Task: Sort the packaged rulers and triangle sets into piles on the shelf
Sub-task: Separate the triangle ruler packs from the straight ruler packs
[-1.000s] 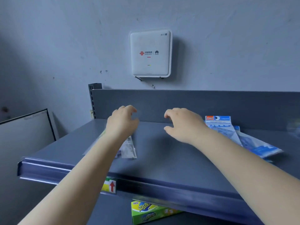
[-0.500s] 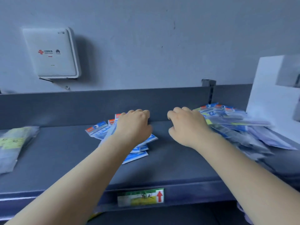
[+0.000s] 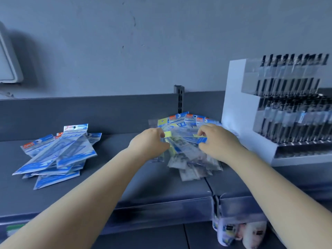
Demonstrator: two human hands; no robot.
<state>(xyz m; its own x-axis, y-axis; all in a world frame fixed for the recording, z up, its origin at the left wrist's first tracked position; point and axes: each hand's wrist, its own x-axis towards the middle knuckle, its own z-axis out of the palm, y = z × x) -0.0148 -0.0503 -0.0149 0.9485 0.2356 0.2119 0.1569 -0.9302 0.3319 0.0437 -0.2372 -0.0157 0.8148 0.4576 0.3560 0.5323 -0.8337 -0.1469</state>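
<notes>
1. A grey shelf (image 3: pixel 111 187) is seen from above, and two heaps of packets lie on it, well apart.
2. The left heap (image 3: pixel 57 155) is made up of long blue-and-clear packets fanned loosely over one another; it is judged to be a pile already sorted out, since the packets in it look alike.
3. The right heap (image 3: pixel 186 159) is a mixed jumble of clear, blue and yellow-labelled packets, lying just beside a white display stand (image 3: pixel 251 123) filled with dark pens.
4. The left hand (image 3: pixel 149 145) is placed on the near left side of the jumble with its fingers curled down into the packets; a packet seems to be pinched, though the blur makes this uncertain.
5. The right hand (image 3: pixel 217 142) is set on the right side of the same jumble, and a clear packet with a yellow label (image 3: pixel 197 136) appears to be nipped between thumb and fingers.
6. Both hands are held over one heap, probably so that a single packet can be freed while its neighbours are steadied.
7. The sorting is judged partly done: much of the jumble is not yet divided.
</notes>
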